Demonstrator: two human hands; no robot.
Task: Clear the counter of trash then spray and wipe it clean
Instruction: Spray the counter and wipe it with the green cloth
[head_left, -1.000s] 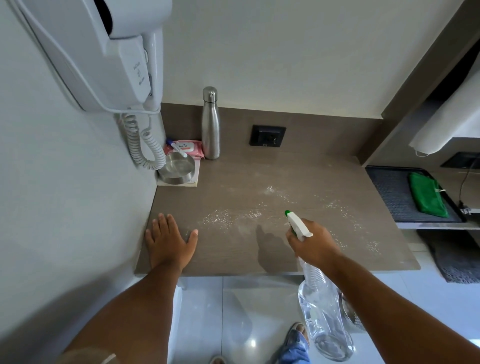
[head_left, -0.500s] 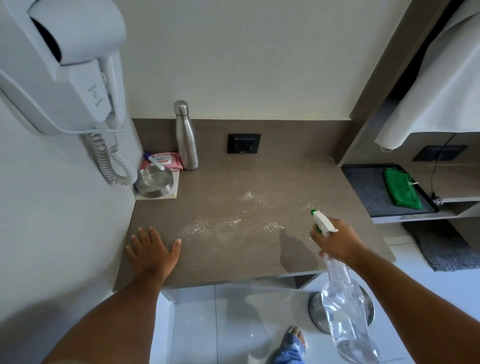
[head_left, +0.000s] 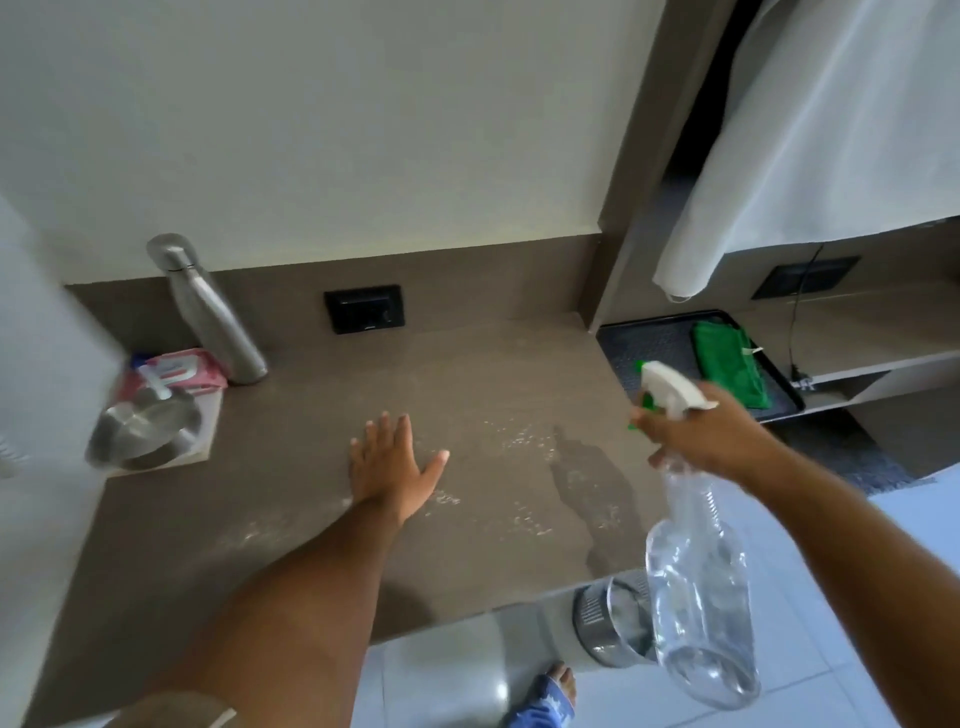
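The brown counter (head_left: 322, 545) carries patches of white spray droplets (head_left: 522, 436) around its middle and right. My left hand (head_left: 388, 467) lies flat on the counter with its fingers spread and nothing in it. My right hand (head_left: 701, 441) grips the neck of a clear spray bottle (head_left: 698, 597) with a white and green trigger head, held in the air beyond the counter's right front corner. A folded green cloth (head_left: 730, 361) lies on a black tray (head_left: 649, 343) on the lower shelf to the right.
At the back left stand a steel water bottle (head_left: 208, 312), a pink wipes pack (head_left: 179, 371) and a steel bowl (head_left: 143, 428) on a white mat. A black wall socket (head_left: 364, 307) sits on the backsplash. A metal bin (head_left: 605, 629) stands on the floor below; white fabric (head_left: 810, 140) hangs upper right.
My left hand has slid from the counter's left front edge to its middle. My right hand has carried the spray bottle to the right, past the counter's edge. The view has swung right.
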